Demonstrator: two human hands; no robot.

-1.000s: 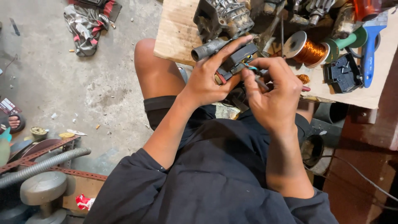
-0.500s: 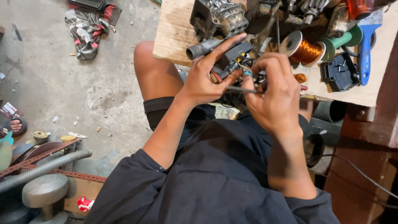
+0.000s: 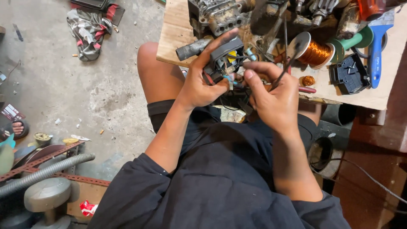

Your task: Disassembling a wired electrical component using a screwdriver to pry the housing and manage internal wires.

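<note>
My left hand (image 3: pixel 202 81) grips a small black electrical part (image 3: pixel 224 57) with coloured wires hanging from it, held above my lap at the edge of a wooden board (image 3: pixel 174 34). My right hand (image 3: pixel 271 93) is closed on the wires (image 3: pixel 235 82) just below that part and also holds a thin dark tool (image 3: pixel 283 70) that points up toward a spool of copper wire (image 3: pixel 316 53). The fingertips of both hands nearly touch.
On the board lie a greasy metal engine part (image 3: pixel 220 15), a black plastic housing (image 3: pixel 349 74), a blue-handled tool (image 3: pixel 375 46) and a green spool (image 3: pixel 354 41). A rag (image 3: pixel 89 27) lies on the concrete floor. A corrugated hose (image 3: pixel 46 171) and metal strips sit at lower left.
My hands have shifted slightly upward and closer together. The black part is turned more upright in my left hand, and my right fingers have moved onto the wires under it.
</note>
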